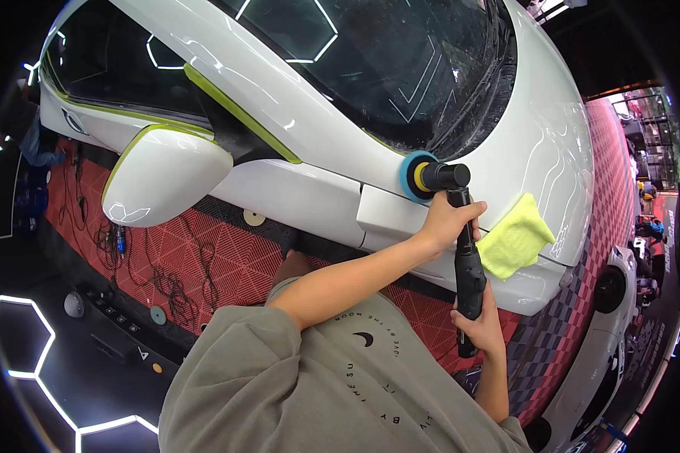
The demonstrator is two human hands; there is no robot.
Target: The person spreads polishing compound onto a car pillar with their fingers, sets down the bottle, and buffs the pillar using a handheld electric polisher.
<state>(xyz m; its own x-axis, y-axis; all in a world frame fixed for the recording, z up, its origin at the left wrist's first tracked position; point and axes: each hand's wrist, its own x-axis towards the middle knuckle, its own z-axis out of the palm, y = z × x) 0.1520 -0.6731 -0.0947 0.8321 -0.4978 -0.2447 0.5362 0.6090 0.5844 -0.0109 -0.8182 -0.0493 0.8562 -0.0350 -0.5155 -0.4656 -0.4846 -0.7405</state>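
A black handheld polisher [469, 275] with a round blue and yellow pad [414, 177] is held in both hands. My left hand [449, 224] wraps round its neck, just below the head. Lower down, my right hand [482, 321] grips the black handle near its end. The pad stands on edge against the white car's [317, 198] body, near the lower corner of the windshield; whether it touches the paint is hard to tell. A yellow-green cloth [517, 237] lies on the car to the right of the polisher.
The car's side mirror [166, 175] juts out at left. Cables [175, 291] lie on the red floor [238, 264], with a round disc [158, 315] near a dark surface. Another white car [598, 355] stands at far right. A person [39, 143] is partly visible at far left.
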